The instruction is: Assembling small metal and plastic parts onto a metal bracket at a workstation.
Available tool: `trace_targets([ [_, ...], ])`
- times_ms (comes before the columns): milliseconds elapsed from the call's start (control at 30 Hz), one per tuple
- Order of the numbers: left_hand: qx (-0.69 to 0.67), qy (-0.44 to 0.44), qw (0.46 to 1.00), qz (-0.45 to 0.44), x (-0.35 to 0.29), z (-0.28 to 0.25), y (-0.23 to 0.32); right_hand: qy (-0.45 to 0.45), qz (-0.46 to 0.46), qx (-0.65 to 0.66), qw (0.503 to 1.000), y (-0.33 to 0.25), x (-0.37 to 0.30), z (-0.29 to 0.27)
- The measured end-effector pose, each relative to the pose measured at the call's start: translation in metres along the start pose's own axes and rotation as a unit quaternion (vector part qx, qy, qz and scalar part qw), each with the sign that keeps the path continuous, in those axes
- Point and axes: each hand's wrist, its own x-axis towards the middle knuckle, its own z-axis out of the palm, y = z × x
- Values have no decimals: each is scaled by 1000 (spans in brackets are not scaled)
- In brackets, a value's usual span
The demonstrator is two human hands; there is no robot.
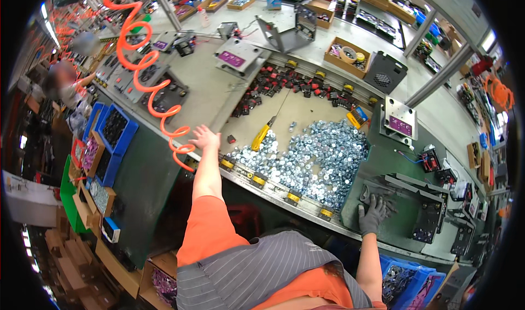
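My left hand [206, 139] is bare, with its fingers spread and nothing in them. It is over the near left edge of the pale work surface, beside the lower coils of an orange spiral air hose [143, 66]. To its right lie a yellow-handled screwdriver [262, 137] and a wide heap of small silvery metal parts [322, 154]. My right hand [373, 216] wears a dark grey glove. Its fingers are apart, and it rests on the green mat [358, 187] by a loose grey glove [389, 194]; whether it touches that glove is unclear.
Black-and-red small parts [273, 83] lie along the far side. A metal fixture with a purple label [399, 118] stands right, near black metal brackets [429, 217]. Blue bins [117, 127] are at the left. Other people work at the far left.
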Motion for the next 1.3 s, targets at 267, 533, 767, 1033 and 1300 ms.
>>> trace_targets([
  [267, -148, 196, 960, 136, -3, 14, 10, 32, 4, 7, 999, -1, 1, 11],
  [533, -245, 209, 863, 389, -142, 117, -48, 48, 15, 23, 998, -2, 4, 17],
  [767, -213, 187, 856, 432, -138, 135, -61, 123, 63, -14, 990, -1, 16, 35],
  [1033, -179, 224, 840, 461, -124, 135, -61, 201, 76, -41, 976, -2, 31, 29],
  [1300, -101, 72, 879, 459, -125, 111, -63, 157, 93, 742, 645, -91, 5, -47],
])
